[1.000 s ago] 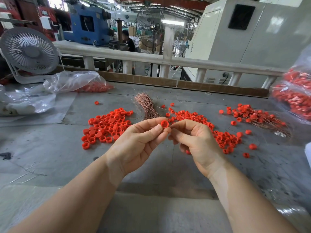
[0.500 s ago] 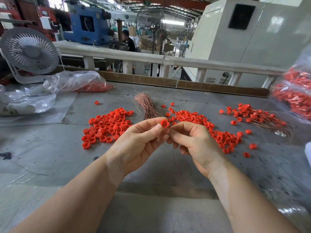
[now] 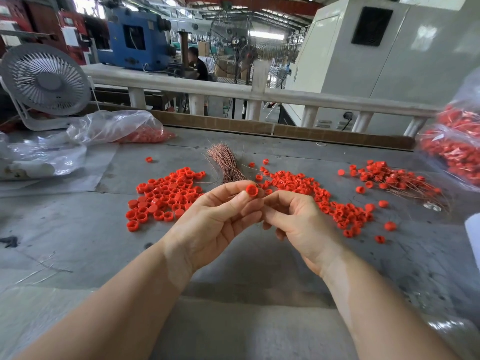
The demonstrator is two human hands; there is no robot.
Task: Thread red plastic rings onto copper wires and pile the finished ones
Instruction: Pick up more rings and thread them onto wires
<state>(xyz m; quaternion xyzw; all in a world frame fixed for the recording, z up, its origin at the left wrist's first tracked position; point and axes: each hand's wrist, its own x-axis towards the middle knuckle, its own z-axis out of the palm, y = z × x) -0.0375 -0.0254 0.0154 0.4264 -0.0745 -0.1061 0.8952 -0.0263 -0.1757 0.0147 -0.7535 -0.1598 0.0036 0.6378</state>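
Observation:
My left hand pinches a red plastic ring between thumb and fingertips, above the grey table. My right hand sits just to its right, fingers curled, pinching a thin copper wire that runs down between the hands. A bundle of copper wires lies behind the hands. Loose red rings lie in a left heap and a middle heap. Finished rings on wires are piled at the right.
A white desk fan and clear plastic bags occupy the table's left rear. Bags full of red parts stand at the right edge. A white rail runs behind the table.
My right hand's fingertips have drawn closer to the left hand and the ring. The ring has turned slightly in my left fingers.

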